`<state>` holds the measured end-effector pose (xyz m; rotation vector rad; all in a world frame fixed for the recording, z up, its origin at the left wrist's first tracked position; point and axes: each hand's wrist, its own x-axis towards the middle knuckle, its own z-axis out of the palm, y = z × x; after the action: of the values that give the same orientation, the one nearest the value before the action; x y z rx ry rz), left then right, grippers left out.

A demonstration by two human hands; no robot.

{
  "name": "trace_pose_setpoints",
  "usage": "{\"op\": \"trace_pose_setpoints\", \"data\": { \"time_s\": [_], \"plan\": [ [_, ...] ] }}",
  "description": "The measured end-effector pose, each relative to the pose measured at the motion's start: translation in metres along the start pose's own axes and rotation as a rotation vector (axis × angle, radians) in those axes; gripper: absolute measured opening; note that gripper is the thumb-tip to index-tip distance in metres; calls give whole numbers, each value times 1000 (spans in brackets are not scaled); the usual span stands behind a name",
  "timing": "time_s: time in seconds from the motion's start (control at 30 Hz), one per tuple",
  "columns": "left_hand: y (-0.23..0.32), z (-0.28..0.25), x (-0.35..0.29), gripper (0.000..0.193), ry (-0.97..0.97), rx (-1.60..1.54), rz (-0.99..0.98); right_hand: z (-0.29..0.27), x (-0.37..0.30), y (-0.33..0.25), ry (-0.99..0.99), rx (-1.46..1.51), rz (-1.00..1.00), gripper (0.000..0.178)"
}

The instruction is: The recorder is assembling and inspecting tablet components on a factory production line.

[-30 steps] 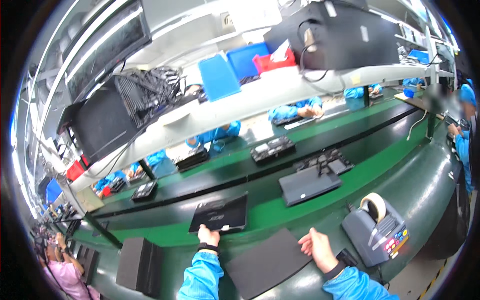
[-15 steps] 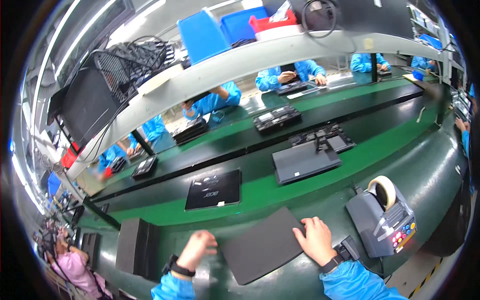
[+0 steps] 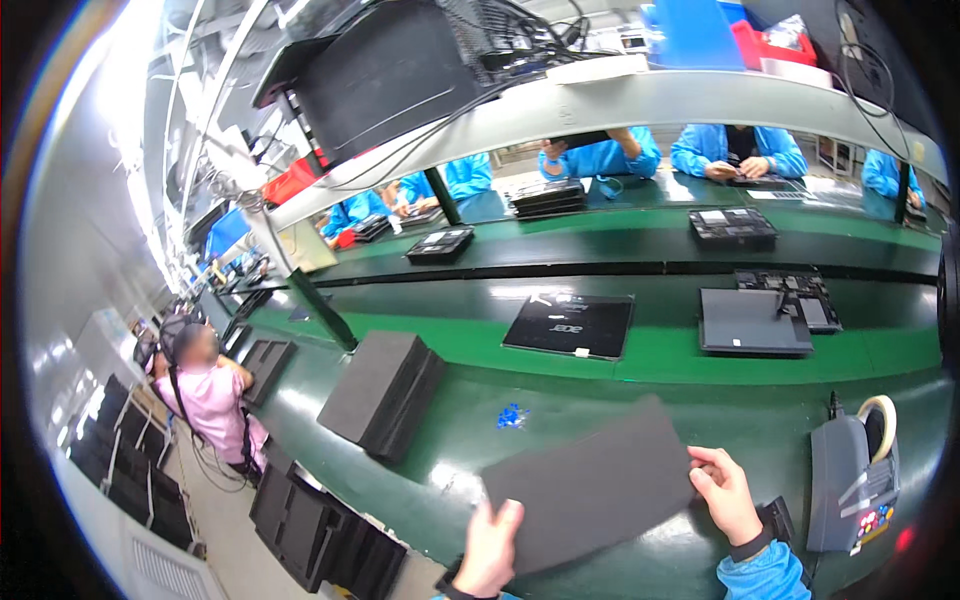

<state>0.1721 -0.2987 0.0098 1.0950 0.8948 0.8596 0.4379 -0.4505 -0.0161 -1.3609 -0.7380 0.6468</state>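
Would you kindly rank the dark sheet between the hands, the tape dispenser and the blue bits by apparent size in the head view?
1. Dark sheet
2. Tape dispenser
3. Blue bits

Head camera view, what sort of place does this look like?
Probably an electronics assembly or repair floor: blue-sleeved workers at a long green bench, an opened device showing its inner parts, and a tape dispenser.

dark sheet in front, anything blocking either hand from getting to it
Nothing visible stands between the dark sheet and either hand: the left hand has its thumb over the left edge, and the right hand is at the right edge. The blue bits lie beyond the sheet, out of the way.
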Motion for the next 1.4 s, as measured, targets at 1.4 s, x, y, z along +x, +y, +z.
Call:
{"op": "trace_pose_setpoints", "data": {
  "time_s": [1.4],
  "plan": [
    [135, -12, 171, 28, 280, -40, 783, -21, 2, 25, 141, -30, 133, 17]
  ]
}}
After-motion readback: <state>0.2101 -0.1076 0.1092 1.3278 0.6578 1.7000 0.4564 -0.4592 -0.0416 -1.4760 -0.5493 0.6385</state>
